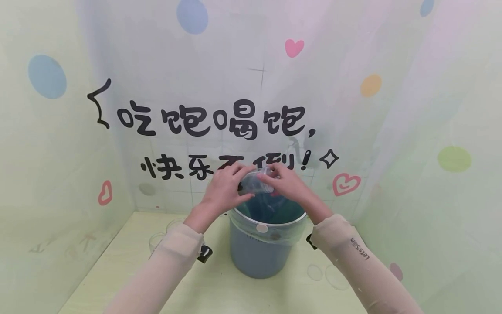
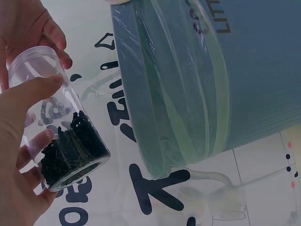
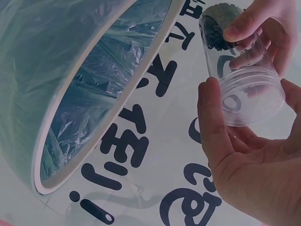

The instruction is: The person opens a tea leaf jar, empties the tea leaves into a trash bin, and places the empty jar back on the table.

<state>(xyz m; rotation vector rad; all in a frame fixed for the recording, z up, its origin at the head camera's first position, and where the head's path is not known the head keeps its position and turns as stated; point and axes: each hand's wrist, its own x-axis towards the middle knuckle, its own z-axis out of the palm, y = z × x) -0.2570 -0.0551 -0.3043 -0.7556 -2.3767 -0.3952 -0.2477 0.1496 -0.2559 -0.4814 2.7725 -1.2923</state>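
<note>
In the head view both hands hold a clear jar [image 1: 254, 182] on its side over the lined bin [image 1: 259, 253]. My left hand [image 1: 225, 187] grips the jar's body, with the thumb across its wall in the left wrist view. Dark, crumbly dried leaves [image 2: 80, 146] lie heaped toward the jar's base. At the other end, my right hand [image 1: 290, 183] holds the clear lid [image 3: 254, 101], fingers around its side in the right wrist view. The lid sits at the jar's mouth.
A clear plastic liner [image 3: 108, 75] covers the bin's inside and folds over its rim. Clear round pieces [image 1: 157, 240] lie on the table behind the left sleeve, and faint clear rings [image 1: 333, 277] lie at the right. A black piece [image 1: 205, 254] shows beside the left sleeve. Printed fabric walls surround the table.
</note>
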